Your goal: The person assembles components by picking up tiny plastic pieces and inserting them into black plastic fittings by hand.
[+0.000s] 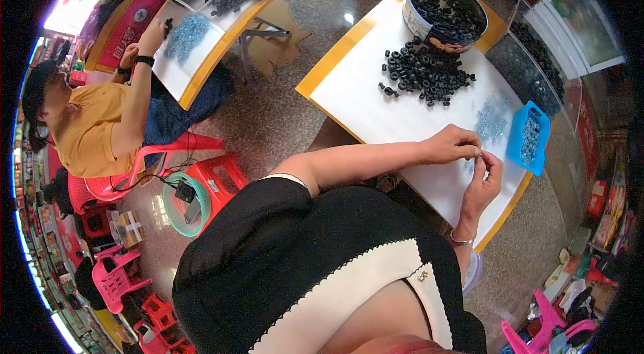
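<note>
My left hand (pixel 451 143) and my right hand (pixel 484 180) meet over the near right part of a white-topped table (pixel 365 96). Fingertips of both are pinched together, almost touching; whatever lies between them is too small to make out. Just beyond them spreads a patch of small clear bluish pieces (pixel 492 119). To their right, a blue plastic basket (pixel 517 136) holds more of these clear pieces (pixel 530 139). Farther off lies a heap of small black ring-like parts (pixel 429 74), in front of a round tin (pixel 410 17) filled with similar black parts (pixel 446 9).
On the left a person in a yellow shirt (pixel 94 129) works at another table (pixel 204 69) with similar black and clear pieces. A red chair (pixel 178 146), a green-rimmed basket (pixel 168 203) and pink stools (pixel 117 280) stand on the floor. A transparent panel (pixel 573 102) rises at my table's right edge.
</note>
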The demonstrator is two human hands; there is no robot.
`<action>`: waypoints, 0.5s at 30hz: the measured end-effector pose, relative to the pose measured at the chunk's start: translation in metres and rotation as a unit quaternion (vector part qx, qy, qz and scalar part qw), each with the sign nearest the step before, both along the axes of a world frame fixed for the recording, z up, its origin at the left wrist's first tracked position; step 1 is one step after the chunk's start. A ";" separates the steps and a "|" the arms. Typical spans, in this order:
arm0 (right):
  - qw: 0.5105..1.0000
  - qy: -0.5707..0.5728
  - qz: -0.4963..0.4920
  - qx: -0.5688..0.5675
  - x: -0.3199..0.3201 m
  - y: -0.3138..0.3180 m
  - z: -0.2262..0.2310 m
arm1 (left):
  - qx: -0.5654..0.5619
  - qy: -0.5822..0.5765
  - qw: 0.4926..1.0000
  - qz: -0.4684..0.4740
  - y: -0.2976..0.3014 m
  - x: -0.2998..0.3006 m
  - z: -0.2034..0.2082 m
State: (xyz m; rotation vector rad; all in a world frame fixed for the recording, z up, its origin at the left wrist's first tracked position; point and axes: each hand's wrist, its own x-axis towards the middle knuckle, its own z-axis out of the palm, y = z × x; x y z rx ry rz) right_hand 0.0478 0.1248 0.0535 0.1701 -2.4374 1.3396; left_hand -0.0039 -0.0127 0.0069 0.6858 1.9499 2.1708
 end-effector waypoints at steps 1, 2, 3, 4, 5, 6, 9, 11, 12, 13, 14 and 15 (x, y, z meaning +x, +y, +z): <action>1.000 -0.004 -0.002 -0.004 0.000 0.000 0.000 | 0.014 -0.013 1.000 -0.005 0.000 0.000 -0.001; 1.000 -0.004 -0.003 -0.004 0.000 0.000 0.000 | 0.014 -0.013 1.000 -0.005 0.000 0.000 0.000; 1.000 -0.004 -0.003 -0.008 0.000 0.000 -0.001 | 0.019 -0.038 0.999 -0.016 0.000 0.001 0.001; 1.000 -0.003 -0.003 -0.012 0.000 0.000 -0.001 | 0.024 -0.062 0.997 -0.026 0.000 0.001 0.002; 1.000 -0.003 -0.004 -0.012 -0.001 0.001 -0.001 | 0.024 -0.063 0.997 -0.027 0.000 0.002 0.003; 1.000 0.003 -0.004 0.000 -0.001 0.002 -0.001 | 0.036 -0.086 0.995 -0.036 0.000 0.002 0.004; 1.000 0.011 -0.002 0.006 0.000 0.002 0.000 | 0.046 -0.105 0.993 -0.042 0.001 0.004 0.009; 1.000 0.011 0.000 0.000 0.000 0.002 0.001 | 0.043 -0.100 0.993 -0.039 0.003 0.004 0.009; 1.000 0.015 0.000 0.006 0.000 0.002 0.001 | 0.055 -0.116 0.991 -0.037 0.005 0.004 0.007; 1.000 0.018 0.000 0.013 0.000 0.002 0.002 | 0.067 -0.132 0.988 -0.035 0.006 0.003 0.005; 1.000 0.019 -0.002 0.013 0.000 0.002 0.002 | 0.067 -0.132 0.988 -0.037 0.007 0.003 0.004; 1.000 0.010 -0.005 0.002 0.001 0.002 0.002 | 0.070 -0.137 0.987 -0.041 0.007 0.003 0.004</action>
